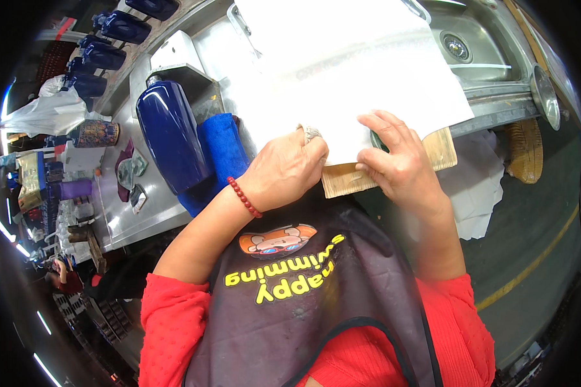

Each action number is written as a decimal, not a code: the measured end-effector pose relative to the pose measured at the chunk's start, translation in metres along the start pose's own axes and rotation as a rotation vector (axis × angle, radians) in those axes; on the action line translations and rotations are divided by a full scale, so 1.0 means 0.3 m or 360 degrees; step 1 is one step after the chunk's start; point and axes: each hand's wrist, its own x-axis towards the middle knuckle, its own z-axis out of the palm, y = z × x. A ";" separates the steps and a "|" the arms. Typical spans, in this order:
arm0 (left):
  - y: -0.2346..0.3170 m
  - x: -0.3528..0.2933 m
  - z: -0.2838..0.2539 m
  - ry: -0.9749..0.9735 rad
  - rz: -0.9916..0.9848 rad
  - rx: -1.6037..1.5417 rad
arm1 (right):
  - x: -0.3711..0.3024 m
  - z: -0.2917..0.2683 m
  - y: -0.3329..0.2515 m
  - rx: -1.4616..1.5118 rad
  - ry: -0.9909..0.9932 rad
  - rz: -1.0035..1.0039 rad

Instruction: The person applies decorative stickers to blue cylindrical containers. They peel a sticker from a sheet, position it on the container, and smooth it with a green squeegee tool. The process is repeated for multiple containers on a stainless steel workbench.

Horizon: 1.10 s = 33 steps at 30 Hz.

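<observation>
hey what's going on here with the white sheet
A person in a red top and dark apron has both hands on the near edge of a large white sheet spread over a wooden board by a steel sink. The left hand pinches the edge, and the right hand presses down on it, fingers spread. A glossy blue vase lies on a blue cloth to the left. More blue vases stand further along the counter.

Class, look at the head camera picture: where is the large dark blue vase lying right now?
The blue vase lies on its side on the metal counter, left of the person's left hand, with a folded blue cloth against its right side and the white sheet beyond that.
</observation>
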 end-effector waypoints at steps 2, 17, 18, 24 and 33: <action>-0.007 0.004 0.000 0.0061 -0.0012 -0.0066 | -0.005 -0.005 -0.004 0.0032 0.0067 0.0014; 0.018 0.117 -0.084 0.0056 -0.0277 0.0304 | -0.037 0.009 -0.022 -0.0403 0.0192 0.0115; 0.018 0.114 -0.098 -0.0084 -0.0186 0.0153 | -0.039 0.007 -0.019 -0.0375 0.0175 0.0133; 0.010 0.076 -0.106 -0.0524 -0.0062 0.0207 | -0.054 -0.008 0.001 -0.0282 0.0145 0.0194; 0.005 0.102 -0.134 -0.0640 0.0025 0.0218 | -0.062 -0.013 0.020 -0.0229 0.0217 0.0197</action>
